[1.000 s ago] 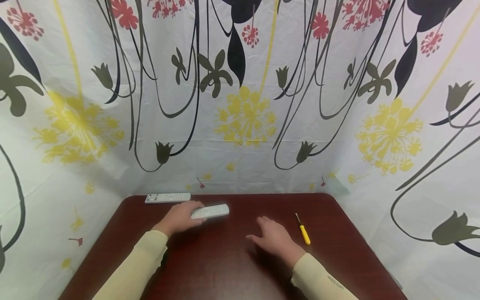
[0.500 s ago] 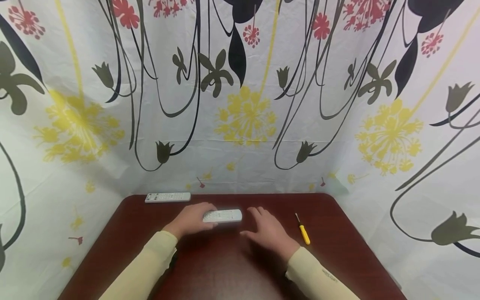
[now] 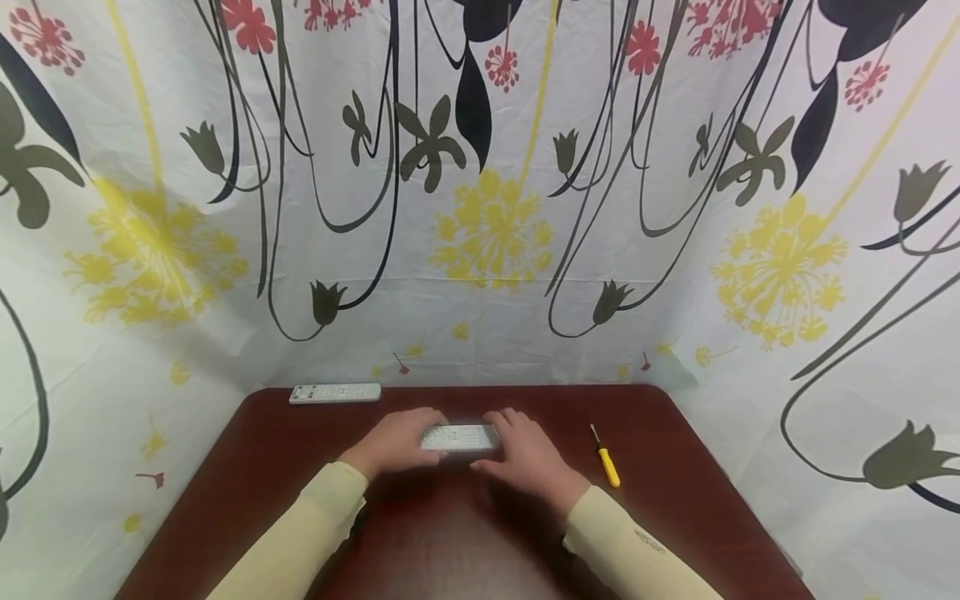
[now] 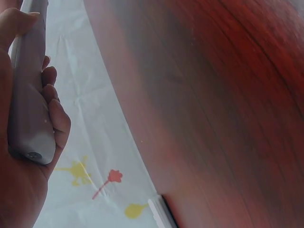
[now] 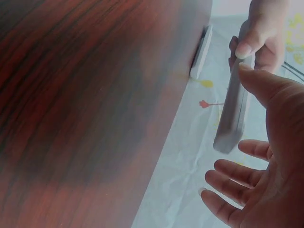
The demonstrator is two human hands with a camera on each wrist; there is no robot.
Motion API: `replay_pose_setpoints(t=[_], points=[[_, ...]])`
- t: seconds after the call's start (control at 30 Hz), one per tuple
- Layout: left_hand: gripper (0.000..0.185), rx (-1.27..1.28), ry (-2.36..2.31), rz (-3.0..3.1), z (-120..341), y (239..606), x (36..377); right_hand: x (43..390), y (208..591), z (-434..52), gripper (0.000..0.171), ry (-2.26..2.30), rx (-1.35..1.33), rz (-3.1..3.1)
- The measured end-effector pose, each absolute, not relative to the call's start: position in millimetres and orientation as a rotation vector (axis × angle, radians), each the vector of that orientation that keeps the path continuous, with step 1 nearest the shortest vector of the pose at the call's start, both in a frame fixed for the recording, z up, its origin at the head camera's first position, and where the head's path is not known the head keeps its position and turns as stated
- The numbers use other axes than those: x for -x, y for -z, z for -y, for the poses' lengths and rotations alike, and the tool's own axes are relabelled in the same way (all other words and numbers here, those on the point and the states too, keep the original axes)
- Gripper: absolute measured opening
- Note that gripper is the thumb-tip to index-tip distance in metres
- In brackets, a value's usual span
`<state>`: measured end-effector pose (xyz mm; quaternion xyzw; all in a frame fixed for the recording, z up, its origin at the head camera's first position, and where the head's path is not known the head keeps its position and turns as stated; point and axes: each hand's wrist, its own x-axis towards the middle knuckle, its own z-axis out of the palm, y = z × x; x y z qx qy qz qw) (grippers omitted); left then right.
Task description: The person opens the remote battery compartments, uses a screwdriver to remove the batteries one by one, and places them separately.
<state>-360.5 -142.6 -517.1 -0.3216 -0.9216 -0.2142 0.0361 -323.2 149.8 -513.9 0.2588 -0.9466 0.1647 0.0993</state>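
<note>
The slim white plastic remote control (image 3: 459, 437) sits at lower centre of the head view, held above the dark red wooden surface (image 3: 465, 542). The left hand (image 3: 397, 442) grips its left end, fingers (image 4: 54, 114) curled around it. The right hand (image 3: 528, 458) meets the other end, thumb touching, fingers (image 5: 228, 190) spread loose. A steady 2-handed hold probably needs those fingers closing evenly. Another white remote (image 3: 334, 392) lies upper left, a yellow-handled screwdriver (image 3: 604, 459) right.
</note>
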Motion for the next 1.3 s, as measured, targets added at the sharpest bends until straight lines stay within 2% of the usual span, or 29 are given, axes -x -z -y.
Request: replay_pose_setpoints(t=[0.47,1.0,1.3], points=[[0.044,1.056,0.695,2.837,121.6,507.3,359.3,332.2,507.4,-140.8,0.075,-0.392,-0.898,2.779],[0.047,1.135,0.672,2.821,112.8,506.2,353.9,332.5,510.1,-141.0,0.054,-0.342,-0.997,2.796],[0.049,1.142,0.704,2.818,112.3,508.7,351.2,332.6,512.8,-145.1,0.056,-0.384,-1.040,2.774]])
